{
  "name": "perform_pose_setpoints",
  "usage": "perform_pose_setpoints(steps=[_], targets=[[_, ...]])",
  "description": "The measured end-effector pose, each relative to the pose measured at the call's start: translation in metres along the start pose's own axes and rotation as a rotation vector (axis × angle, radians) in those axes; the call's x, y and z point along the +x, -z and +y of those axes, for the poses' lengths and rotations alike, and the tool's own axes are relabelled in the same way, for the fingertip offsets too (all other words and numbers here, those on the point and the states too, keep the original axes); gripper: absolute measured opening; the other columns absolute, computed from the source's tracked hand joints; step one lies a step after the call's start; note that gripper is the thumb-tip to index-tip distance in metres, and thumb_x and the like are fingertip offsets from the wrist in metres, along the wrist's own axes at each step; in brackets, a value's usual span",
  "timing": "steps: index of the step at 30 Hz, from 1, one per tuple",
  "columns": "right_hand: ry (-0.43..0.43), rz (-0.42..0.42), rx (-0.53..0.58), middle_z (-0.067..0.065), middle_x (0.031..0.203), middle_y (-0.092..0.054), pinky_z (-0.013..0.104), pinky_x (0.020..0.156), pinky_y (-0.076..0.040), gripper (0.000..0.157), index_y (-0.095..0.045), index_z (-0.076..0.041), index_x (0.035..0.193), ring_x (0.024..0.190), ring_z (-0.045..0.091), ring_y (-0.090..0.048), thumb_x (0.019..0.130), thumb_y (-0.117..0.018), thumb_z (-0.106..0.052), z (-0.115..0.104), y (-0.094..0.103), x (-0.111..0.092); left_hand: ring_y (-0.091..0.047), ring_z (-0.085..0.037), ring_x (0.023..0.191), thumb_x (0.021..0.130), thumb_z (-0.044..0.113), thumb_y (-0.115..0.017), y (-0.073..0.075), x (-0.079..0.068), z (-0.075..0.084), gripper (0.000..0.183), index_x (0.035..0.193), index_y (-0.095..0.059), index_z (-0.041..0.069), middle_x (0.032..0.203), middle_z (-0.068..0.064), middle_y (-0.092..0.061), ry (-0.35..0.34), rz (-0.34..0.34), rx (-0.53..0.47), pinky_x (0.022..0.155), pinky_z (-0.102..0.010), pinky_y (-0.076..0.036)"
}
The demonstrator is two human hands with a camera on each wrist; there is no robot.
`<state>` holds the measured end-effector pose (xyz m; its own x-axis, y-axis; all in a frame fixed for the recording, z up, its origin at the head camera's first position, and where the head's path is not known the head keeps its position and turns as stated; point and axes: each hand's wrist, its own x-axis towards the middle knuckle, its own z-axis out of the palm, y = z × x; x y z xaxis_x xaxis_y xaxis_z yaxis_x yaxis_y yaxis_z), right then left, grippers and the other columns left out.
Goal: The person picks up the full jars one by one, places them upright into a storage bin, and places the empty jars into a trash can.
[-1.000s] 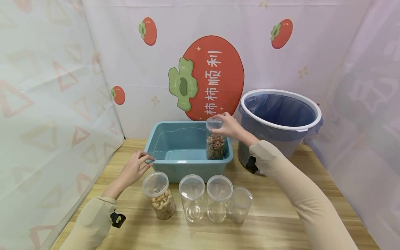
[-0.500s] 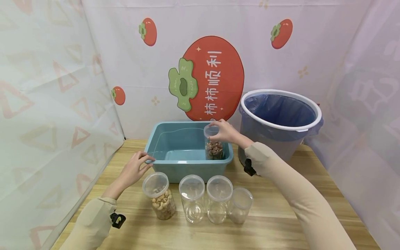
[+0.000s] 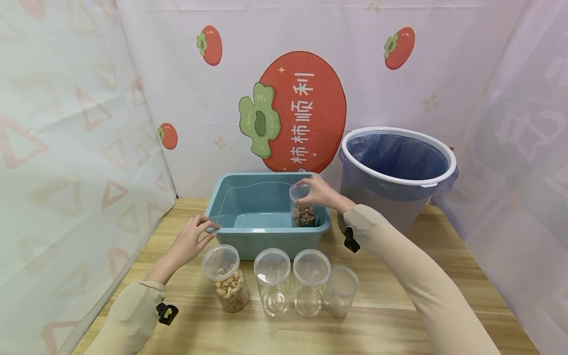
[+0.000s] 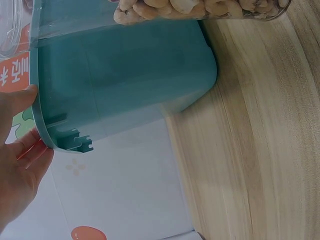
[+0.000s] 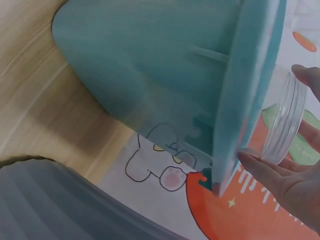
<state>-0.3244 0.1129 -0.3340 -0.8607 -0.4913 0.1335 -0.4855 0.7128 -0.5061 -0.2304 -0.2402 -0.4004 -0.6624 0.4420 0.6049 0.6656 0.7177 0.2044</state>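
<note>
My right hand [image 3: 320,192] holds a clear jar by its lidded top. Brown nuts [image 3: 303,216] fill the lower part of this jar [image 3: 299,197], which stands upright inside the blue plastic basin [image 3: 266,245], at its right end. In the right wrist view the thumb and fingers go round the clear lid [image 5: 286,120], while the basin wall hides the jar's body. My left hand [image 3: 192,240] pinches the basin's front left rim, and the left wrist view shows thumb and fingers [image 4: 31,152] on that rim. Just below this hand stands a lidded jar of cashews [image 3: 232,291].
Two lidded clear jars [image 3: 273,281] and a smaller clear jar [image 3: 341,292] stand in a row before the basin, right of the cashews. Behind on the right is a grey bin [image 3: 381,207] with a blue liner. Printed cloth walls [image 3: 199,98] enclose the wooden table [image 3: 399,315].
My right hand has lowered the jar of brown nuts deeper into the basin, shifting it slightly left. The left hand and the jars in front have stayed in place.
</note>
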Motion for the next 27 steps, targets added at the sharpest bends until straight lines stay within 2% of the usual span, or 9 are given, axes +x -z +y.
perform_pose_setpoints(steps=[5,16,21,27], targets=[[-0.017,-0.038,0.0,0.018,0.113,-0.05,0.039,0.075,-0.045,0.052,-0.055,-0.005,0.118,0.097,0.027,-0.045,0.073,-0.071,-0.025,0.0028,-0.0056,-0.0009,-0.049,-0.027,0.083,0.072,0.001,-0.07,0.0,0.0,-0.0003,0.018,0.087,-0.064,0.007,0.09,-0.012,-0.051,-0.007,0.005,0.004,0.065,-0.04,-0.039],[-0.042,-0.098,-0.009,0.019,0.122,-0.046,0.043,0.086,-0.042,0.053,-0.052,-0.006,0.121,0.106,0.03,-0.044,0.075,-0.071,-0.024,0.0068,-0.008,-0.0045,-0.049,-0.027,0.083,0.071,0.001,-0.07,-0.0002,-0.0003,-0.0008,0.018,0.087,-0.064,0.007,0.09,-0.011,-0.052,-0.011,0.009,0.004,0.065,-0.04,-0.04],[-0.023,-0.109,-0.025,0.019,0.125,-0.045,0.046,0.09,-0.039,0.053,-0.052,-0.005,0.122,0.111,0.031,-0.042,0.076,-0.07,-0.024,0.0075,-0.0046,-0.006,-0.049,-0.028,0.083,0.071,0.001,-0.07,0.0,0.0001,-0.0007,0.018,0.087,-0.064,0.007,0.09,-0.012,-0.051,-0.012,0.012,-0.001,0.065,-0.041,-0.04],[0.026,-0.084,-0.057,0.016,0.121,-0.05,0.043,0.091,-0.039,0.045,-0.056,-0.004,0.117,0.112,0.029,-0.045,0.079,-0.067,-0.025,0.0052,-0.0016,-0.0077,-0.049,-0.028,0.084,0.072,0.001,-0.07,-0.0006,-0.0003,-0.0008,0.017,0.087,-0.064,0.006,0.09,-0.012,-0.052,-0.007,0.006,-0.003,0.065,-0.041,-0.04]])
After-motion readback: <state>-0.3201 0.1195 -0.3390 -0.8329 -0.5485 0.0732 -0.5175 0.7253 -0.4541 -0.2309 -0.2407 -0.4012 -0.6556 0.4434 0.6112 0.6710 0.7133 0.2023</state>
